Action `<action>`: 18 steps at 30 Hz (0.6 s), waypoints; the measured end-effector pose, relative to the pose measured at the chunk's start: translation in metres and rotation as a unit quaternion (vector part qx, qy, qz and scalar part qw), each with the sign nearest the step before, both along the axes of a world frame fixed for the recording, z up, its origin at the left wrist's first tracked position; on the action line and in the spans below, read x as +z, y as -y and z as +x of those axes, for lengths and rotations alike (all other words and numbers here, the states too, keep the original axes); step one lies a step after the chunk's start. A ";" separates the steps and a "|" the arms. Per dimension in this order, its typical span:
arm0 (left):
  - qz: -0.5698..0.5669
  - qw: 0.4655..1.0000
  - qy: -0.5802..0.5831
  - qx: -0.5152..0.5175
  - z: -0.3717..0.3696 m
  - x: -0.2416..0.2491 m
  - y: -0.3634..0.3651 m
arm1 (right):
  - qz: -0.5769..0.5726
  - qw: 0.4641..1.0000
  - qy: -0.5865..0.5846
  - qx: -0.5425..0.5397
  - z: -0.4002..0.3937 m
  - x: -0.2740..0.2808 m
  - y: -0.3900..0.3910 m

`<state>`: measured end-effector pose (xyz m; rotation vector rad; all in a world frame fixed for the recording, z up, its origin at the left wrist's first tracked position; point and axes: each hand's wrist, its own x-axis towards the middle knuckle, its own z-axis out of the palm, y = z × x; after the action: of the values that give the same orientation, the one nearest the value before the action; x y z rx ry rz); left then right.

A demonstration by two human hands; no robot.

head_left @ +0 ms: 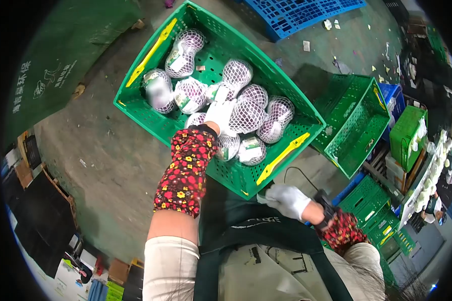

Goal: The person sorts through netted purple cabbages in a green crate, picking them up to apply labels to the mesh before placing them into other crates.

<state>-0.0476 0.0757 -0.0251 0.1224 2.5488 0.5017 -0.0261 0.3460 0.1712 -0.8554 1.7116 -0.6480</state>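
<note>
A green plastic crate (286, 85) with yellow handles holds several white-netted bags of round purple produce (248, 115), some with paper labels. My left hand (220, 113), in a white glove, reaches into the middle of the crate. Its fingers are closed together on a labelled netted bag (218, 92), and the glove hides part of that bag. Just outside the crate's near right corner is my right hand (289, 199), also gloved. Its fingers are curled, and whatever may be inside them is hidden. A black device (325, 204) is strapped at the right wrist.
To the right stand another green crate (359, 120), a bright green box (408, 135) and stacked green crates (366, 198). A blue pallet (301, 15) lies at the top. On the left is a large green bin (60, 60). Scraps litter the floor.
</note>
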 end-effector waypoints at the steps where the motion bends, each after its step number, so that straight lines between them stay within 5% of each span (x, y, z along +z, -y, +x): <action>1: -0.012 1.000 -0.008 -0.006 0.000 0.001 -0.001 | -0.013 0.999 -0.033 -0.012 -0.004 0.009 -0.007; 3: -0.027 0.999 -0.017 -0.011 0.003 0.004 -0.004 | -0.030 0.997 -0.066 -0.024 -0.005 0.010 -0.022; 5: 0.067 0.995 -0.030 0.065 0.007 0.008 -0.007 | -0.064 0.968 -0.009 -0.243 0.003 -0.003 -0.035; 9: 0.053 0.992 -0.012 0.112 0.001 0.022 -0.014 | -0.042 0.939 0.055 -0.338 -0.002 -0.016 -0.025; 11: 0.099 0.985 0.012 0.143 -0.007 0.013 -0.008 | -0.087 0.852 0.179 -0.484 0.002 -0.024 -0.018; 14: 0.142 0.960 0.088 0.223 -0.014 0.027 -0.003 | -0.105 0.808 0.247 -0.524 0.006 -0.047 -0.006; 17: 0.254 0.919 0.183 0.240 -0.012 0.032 0.003 | -0.062 0.860 0.147 -0.485 -0.007 -0.061 0.006; 18: 0.283 0.935 0.094 0.190 -0.007 0.036 -0.007 | -0.075 0.888 0.078 -0.447 -0.010 -0.070 0.010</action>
<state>-0.0551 0.0824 0.0112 -0.2107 2.1713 1.3230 -0.0358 0.3362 0.1012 -0.0408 1.8780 -1.4313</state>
